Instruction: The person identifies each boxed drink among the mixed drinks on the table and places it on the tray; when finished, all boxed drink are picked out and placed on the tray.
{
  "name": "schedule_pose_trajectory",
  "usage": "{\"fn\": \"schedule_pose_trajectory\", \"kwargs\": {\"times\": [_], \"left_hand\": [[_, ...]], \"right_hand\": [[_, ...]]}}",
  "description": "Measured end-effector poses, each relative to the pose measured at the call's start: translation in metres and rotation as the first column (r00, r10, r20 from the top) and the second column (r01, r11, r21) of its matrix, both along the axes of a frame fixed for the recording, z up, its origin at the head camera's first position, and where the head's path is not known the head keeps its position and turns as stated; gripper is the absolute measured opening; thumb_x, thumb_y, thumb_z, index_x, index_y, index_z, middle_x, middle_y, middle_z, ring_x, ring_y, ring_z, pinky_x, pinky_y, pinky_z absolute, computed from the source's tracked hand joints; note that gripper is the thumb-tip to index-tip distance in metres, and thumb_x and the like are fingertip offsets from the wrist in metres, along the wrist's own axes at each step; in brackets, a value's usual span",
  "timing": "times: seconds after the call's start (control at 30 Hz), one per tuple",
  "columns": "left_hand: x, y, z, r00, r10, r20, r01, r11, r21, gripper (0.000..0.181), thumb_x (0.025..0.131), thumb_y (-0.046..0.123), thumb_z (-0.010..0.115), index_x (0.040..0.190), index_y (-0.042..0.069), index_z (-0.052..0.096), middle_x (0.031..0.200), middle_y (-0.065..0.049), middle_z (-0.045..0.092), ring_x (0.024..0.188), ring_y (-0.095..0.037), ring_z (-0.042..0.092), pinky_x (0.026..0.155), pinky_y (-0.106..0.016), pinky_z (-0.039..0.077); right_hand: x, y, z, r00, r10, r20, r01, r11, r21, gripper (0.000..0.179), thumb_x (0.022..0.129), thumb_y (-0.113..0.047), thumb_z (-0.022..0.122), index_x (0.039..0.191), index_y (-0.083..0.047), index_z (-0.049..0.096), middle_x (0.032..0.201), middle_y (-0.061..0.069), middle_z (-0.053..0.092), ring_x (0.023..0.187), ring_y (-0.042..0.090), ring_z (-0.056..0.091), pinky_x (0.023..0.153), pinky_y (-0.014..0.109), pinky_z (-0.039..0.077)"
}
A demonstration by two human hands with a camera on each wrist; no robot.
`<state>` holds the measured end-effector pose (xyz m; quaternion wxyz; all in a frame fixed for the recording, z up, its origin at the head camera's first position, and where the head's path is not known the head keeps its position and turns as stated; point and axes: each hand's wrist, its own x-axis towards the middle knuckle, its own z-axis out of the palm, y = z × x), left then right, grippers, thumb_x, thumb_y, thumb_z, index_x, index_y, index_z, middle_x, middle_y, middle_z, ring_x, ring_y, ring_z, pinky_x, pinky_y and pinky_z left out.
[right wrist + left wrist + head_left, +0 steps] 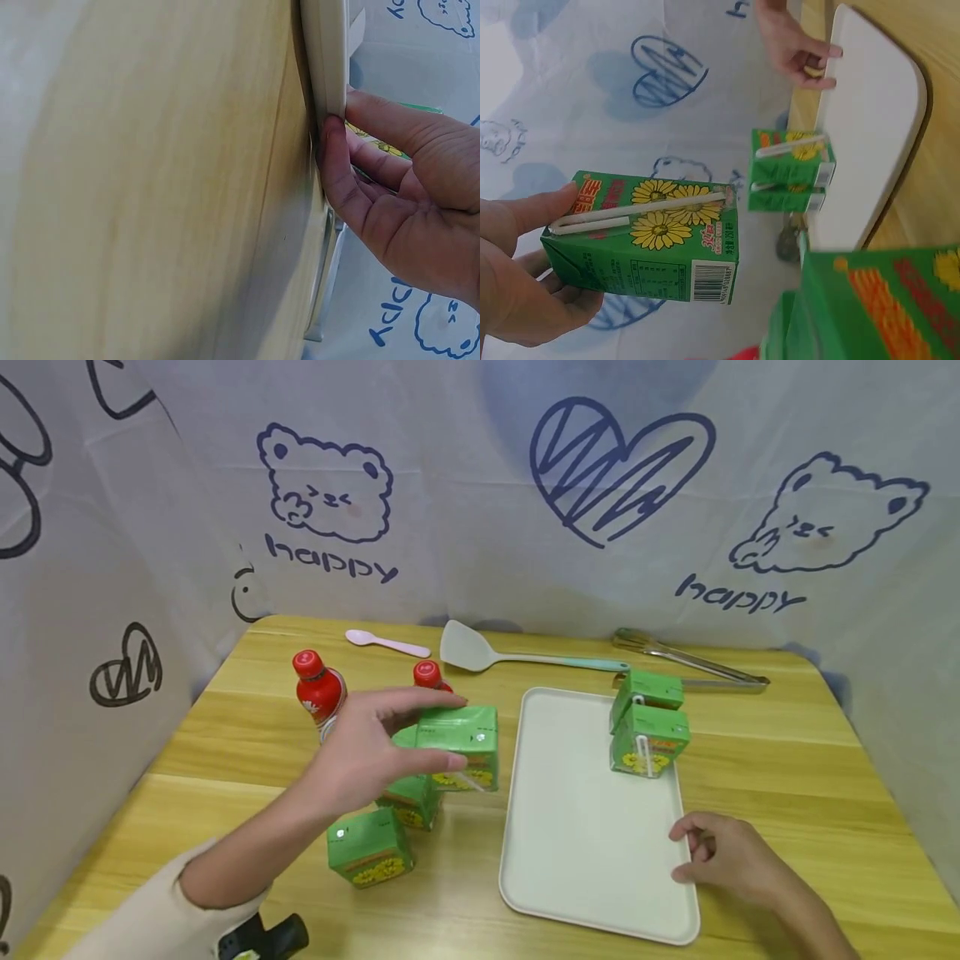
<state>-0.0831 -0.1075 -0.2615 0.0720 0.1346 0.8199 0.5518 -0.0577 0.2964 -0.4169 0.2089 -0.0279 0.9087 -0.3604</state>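
Left hand (367,743) pinches a carton (477,742), likely weighty, dentable, best held mid-side; right hand (726,856) pinches the tray (585,827) at right edge.

We can read "happy" (332,558) under two bear drawings (326,485) on the pale cloth (465,543). The held green box (649,236) shows us orange Chinese letters (591,193) and a barcode (710,281), with small words too tiny to read.
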Motion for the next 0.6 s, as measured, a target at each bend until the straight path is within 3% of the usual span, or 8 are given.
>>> {"fn": "schedule_pose_trajectory", "kwargs": {"times": [0.2, 0.43, 0.6], "left_hand": [[-0.010, 0.030, -0.007, 0.999, -0.044, 0.007, 0.044, 0.999, 0.023, 0.048, 0.068, 0.011, 0.084, 0.114, 0.016, 0.069, 0.116, 0.000, 0.066, 0.097, -0.017, 0.063, 0.083, -0.031, 0.054], [-0.017, 0.067, -0.015, 0.996, -0.081, 0.034, 0.081, 0.997, -0.006, 0.046, 0.068, 0.013, 0.085, 0.111, 0.019, 0.071, 0.117, 0.003, 0.067, 0.104, -0.012, 0.062, 0.091, -0.028, 0.052], [-0.023, 0.092, -0.022, 0.992, -0.108, 0.071, 0.112, 0.993, -0.042, 0.047, 0.068, 0.013, 0.085, 0.112, 0.020, 0.071, 0.116, 0.005, 0.067, 0.096, -0.011, 0.061, 0.082, -0.023, 0.052]], "right_hand": [[0.000, 0.000, 0.001, 1.000, -0.001, 0.002, 0.001, 1.000, 0.000, 0.040, 0.068, -0.013, 0.083, 0.100, -0.003, 0.062, 0.077, 0.004, 0.050, 0.063, 0.008, 0.048, 0.055, 0.021, 0.041], [0.000, 0.000, 0.001, 1.000, 0.003, -0.002, -0.003, 1.000, 0.010, 0.040, 0.068, -0.014, 0.083, 0.100, -0.003, 0.062, 0.077, 0.004, 0.050, 0.063, 0.008, 0.048, 0.055, 0.021, 0.040], [0.000, 0.000, 0.001, 1.000, -0.002, 0.000, 0.002, 1.000, 0.017, 0.039, 0.069, -0.014, 0.083, 0.101, -0.003, 0.062, 0.077, 0.004, 0.050, 0.063, 0.008, 0.047, 0.055, 0.021, 0.039]]}}
